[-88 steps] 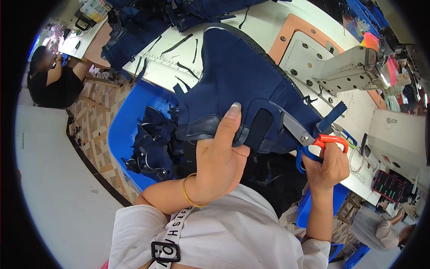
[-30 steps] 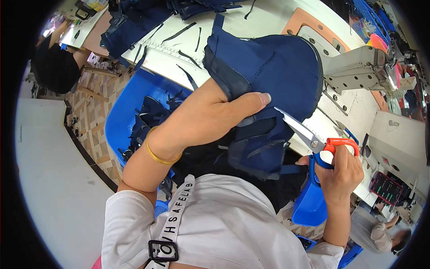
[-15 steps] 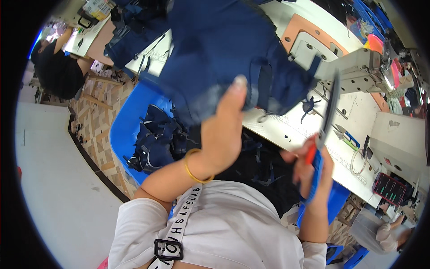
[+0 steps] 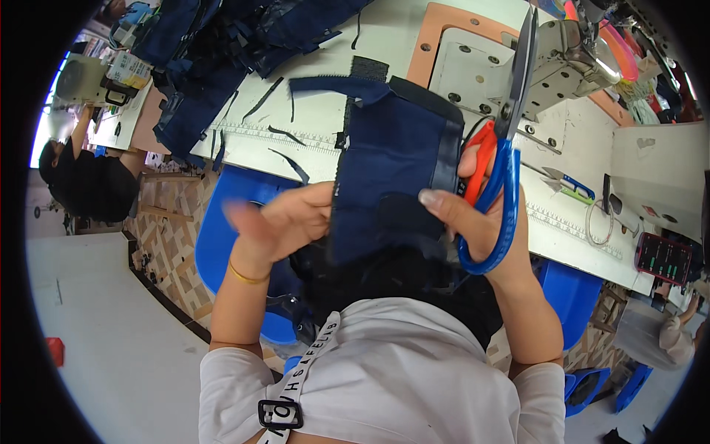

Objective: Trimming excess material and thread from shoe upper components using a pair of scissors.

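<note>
I hold a small navy fabric piece point(image 4: 388, 159) with a black hook-and-loop strip up in front of me. My left hand point(image 4: 285, 218) pinches its left edge. My right hand point(image 4: 473, 222) grips its right edge with thumb and fingers while also carrying scissors point(image 4: 503, 148) with orange and blue handles, blades closed and pointing up toward the sewing machine point(image 4: 547, 59).
A white worktable point(image 4: 370, 52) carries navy fabric piles point(image 4: 222, 44) and scraps at the back left. Small blue snips point(image 4: 566, 181) lie right of the machine. Blue bins point(image 4: 222, 237) stand under the table. Another person point(image 4: 92, 177) sits far left.
The large navy garment is gone from my hands; a smaller piece is held now. My right hand has risen with the scissors, and both hands have come together at the fabric.
</note>
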Available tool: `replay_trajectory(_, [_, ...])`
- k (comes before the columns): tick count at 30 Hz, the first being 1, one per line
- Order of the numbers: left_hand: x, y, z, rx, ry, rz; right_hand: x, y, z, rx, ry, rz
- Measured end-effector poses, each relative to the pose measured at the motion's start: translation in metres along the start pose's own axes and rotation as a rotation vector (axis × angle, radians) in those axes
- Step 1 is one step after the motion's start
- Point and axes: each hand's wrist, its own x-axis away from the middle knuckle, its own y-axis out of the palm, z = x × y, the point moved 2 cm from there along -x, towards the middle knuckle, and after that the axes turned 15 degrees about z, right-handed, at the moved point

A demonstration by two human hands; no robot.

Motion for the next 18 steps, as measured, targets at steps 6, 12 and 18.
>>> replay_trajectory(6, [-0.005,0.013,-0.028,-0.336,0.091,0.181,-0.008,-0.012,0.001,-0.069,0.030,0.012])
replay_trajectory(12, [-0.005,0.039,-0.008,-0.322,0.047,0.406,-0.004,-0.076,-0.036,0.998,-0.699,-0.142])
replay_trajectory(18, [-0.010,0.048,-0.002,-0.570,0.357,0.424,0.009,-0.090,-0.036,1.299,-0.920,-0.160])
